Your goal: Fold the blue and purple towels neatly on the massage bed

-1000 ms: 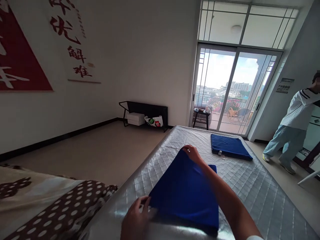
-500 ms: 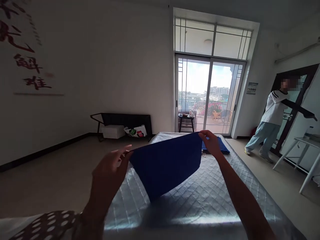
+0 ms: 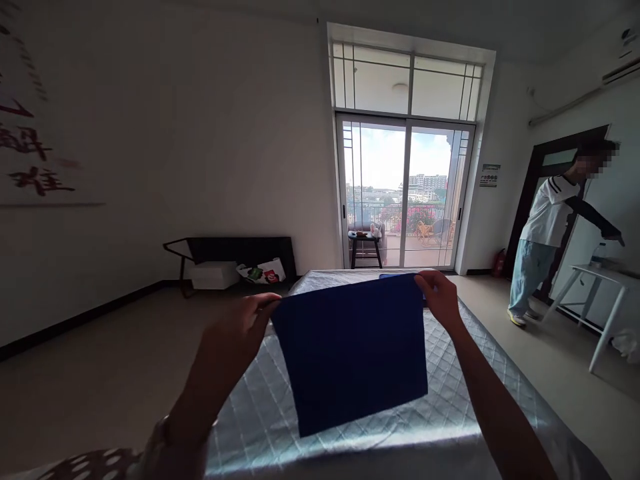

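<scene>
A dark blue piece of cloth (image 3: 355, 353) hangs from both my hands above the bed. My left hand (image 3: 240, 333) pinches its upper left corner between thumb and fingers. The upper right corner is gripped by my right hand (image 3: 440, 297), a little higher than the left. Below and behind the cloth lies a quilted silver-grey mattress (image 3: 450, 347), with a bright strip of light across its near part. Another blue cloth (image 3: 387, 276) lies at the mattress's far end, mostly hidden behind the held one.
A person (image 3: 550, 213) in a white top stands at the right by a white table (image 3: 605, 275) with a bottle on it. Against the far wall is a low black bench (image 3: 240, 247) with a white box (image 3: 214, 275). Glass sliding doors (image 3: 375, 173) are straight ahead.
The cloth has swung down and hangs flatter, its lower edge now lower. Both hands have shifted right in view. The person at the right has leaned toward the table.
</scene>
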### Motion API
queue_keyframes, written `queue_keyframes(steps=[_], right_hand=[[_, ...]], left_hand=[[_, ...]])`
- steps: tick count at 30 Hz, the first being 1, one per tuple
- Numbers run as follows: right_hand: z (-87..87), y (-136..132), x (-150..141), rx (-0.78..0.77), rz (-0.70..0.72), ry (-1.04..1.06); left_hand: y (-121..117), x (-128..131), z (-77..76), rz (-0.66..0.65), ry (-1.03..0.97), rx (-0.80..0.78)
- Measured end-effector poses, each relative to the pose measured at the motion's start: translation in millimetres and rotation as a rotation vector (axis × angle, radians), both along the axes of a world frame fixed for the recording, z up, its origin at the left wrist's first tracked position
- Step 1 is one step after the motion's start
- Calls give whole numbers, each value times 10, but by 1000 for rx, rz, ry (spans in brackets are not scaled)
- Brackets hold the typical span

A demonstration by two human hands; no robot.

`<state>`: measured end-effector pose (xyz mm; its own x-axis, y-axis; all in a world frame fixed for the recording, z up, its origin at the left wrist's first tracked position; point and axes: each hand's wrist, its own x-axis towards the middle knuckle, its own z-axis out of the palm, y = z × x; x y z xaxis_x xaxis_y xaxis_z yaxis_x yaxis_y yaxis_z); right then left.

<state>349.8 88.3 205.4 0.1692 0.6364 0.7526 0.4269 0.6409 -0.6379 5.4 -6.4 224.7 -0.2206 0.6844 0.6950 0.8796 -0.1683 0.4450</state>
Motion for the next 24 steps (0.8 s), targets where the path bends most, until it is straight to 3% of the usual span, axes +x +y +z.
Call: queue_keyframes(steps=[6, 10, 13, 15, 18, 20, 22, 24], right_hand=[[-51, -207, 313, 138, -114, 45], [22, -252, 553, 251, -300, 52], [113, -152, 597, 169, -365, 73], [175, -5, 515, 88, -377, 61], [227, 315, 197, -9, -359, -60], [174, 550, -132, -81, -302, -161], [2, 738, -500, -170, -182, -253], [-293, 818, -824, -270, 16, -352]], left_hand=[[-203, 151, -36, -183, -52, 5], [-422, 422, -37, -579, 48, 82], [-523, 681, -44, -849, 120, 169], [-539, 809, -64, -930, 137, 166], [-468, 858, -170, -925, 88, 125], [-353, 779, -342, -827, 7, 97], [-206, 624, -630, -667, -89, 40], [-73, 428, -1028, -500, -187, -83]])
